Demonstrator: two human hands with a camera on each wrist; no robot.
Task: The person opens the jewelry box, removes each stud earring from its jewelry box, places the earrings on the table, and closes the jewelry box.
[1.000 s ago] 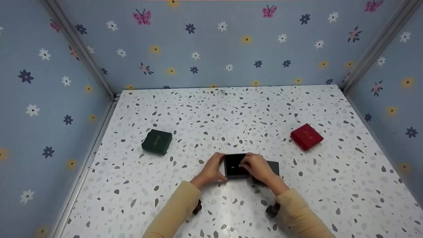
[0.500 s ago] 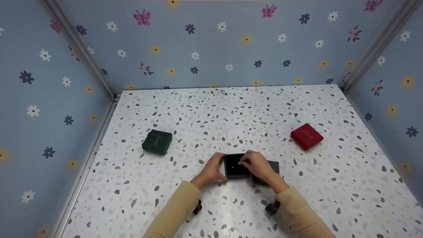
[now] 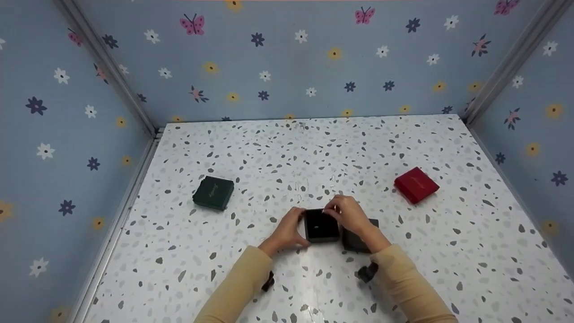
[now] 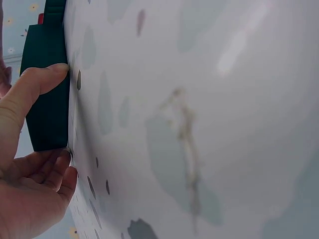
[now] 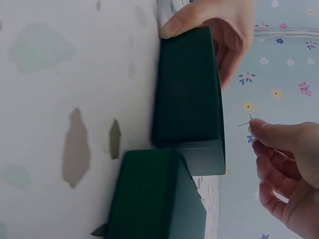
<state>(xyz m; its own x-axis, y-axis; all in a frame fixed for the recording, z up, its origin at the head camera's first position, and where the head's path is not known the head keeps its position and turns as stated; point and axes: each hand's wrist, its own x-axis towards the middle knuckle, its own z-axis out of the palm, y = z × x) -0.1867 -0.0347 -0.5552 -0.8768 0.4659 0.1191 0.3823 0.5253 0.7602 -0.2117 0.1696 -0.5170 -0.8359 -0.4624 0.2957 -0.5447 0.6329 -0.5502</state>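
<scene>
A dark green jewelry box base (image 3: 322,240) with a black lining stands on the table, its top side uncovered. A tiny shiny earring (image 3: 316,227) sits in the lining. My left hand (image 3: 287,229) grips the base from its left side; in the left wrist view the thumb (image 4: 47,77) lies on one face and the curled fingers at the opposite edge. My right hand (image 3: 350,215) is over the back right corner of the base. Thumb and forefinger pinch a tiny earring with thin metal pins (image 5: 244,124). The box's lid (image 3: 354,241) lies just right of the base.
A closed green jewelry box (image 3: 213,193) lies at the left of the speckled table (image 3: 251,157), and a red jewelry box (image 3: 416,185) at the right. Flower-patterned walls (image 3: 287,54) enclose the back and both sides.
My right hand has risen from the middle of the black lining toward the back edge of the base, with the pinched earring. The left hand and the base have stayed in place.
</scene>
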